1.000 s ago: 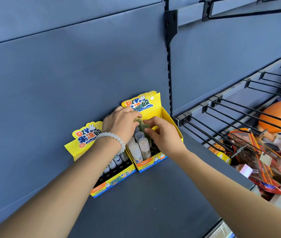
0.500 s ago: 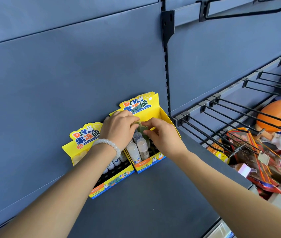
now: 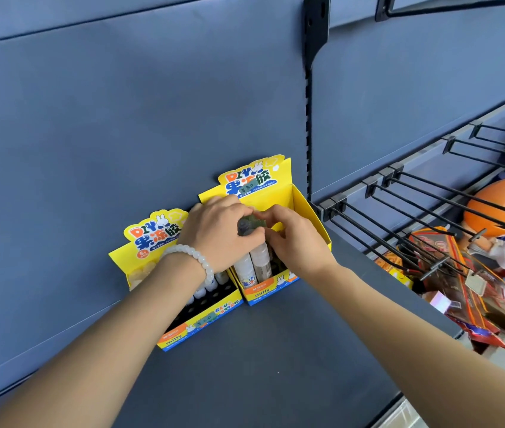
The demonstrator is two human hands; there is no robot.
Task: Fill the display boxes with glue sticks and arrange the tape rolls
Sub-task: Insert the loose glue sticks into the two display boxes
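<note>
Where hands point(image 3: 246, 234) meet, dark item point(image 3: 249, 225) indistinct

Glossy printed cardboard display boxes point(image 3: 282, 193) hold smooth translucent plastic glue sticks point(image 3: 260, 264) on a matt dark-blue shelf point(image 3: 276, 366).

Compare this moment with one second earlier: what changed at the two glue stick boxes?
Little. Both hands, left hand and right hand, hold the greenish glue stick over the right display box, grip unchanged. The left display box and the shelf stayed as they were.
</note>
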